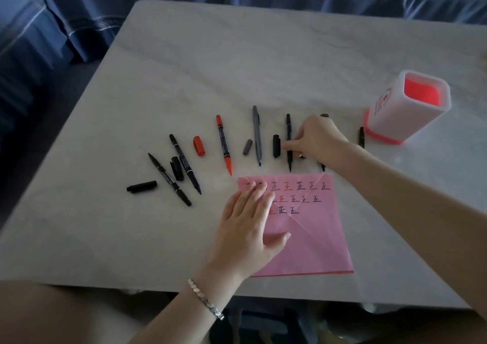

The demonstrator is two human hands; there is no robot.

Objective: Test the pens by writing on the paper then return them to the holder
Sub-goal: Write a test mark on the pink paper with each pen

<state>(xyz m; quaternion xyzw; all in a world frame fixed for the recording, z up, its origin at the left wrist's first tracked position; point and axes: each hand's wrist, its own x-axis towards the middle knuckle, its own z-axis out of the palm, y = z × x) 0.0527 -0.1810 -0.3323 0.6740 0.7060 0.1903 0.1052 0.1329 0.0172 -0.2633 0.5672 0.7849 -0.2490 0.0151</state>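
Head view: your right hand (317, 139) pinches the black pen (288, 127) mid-barrel, likely light, slick; flat left hand (245, 222) presses the paper (313, 240).

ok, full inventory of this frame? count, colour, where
table: one, pale marbled, fills the view
paper: one, pink, near edge, rows of written characters
holder: one, white with red inside and base, far right
black pens: five; two left, three right, one mostly hidden by the right hand
red pen: one, centre
grey pen: one, right of the red
caps: three black, one red, one grey, loose beside pens
cloth: blue, behind the table
bracelet: one, silver, left wrist
left hand: flat on the paper
right hand: fingers curled on a black pen
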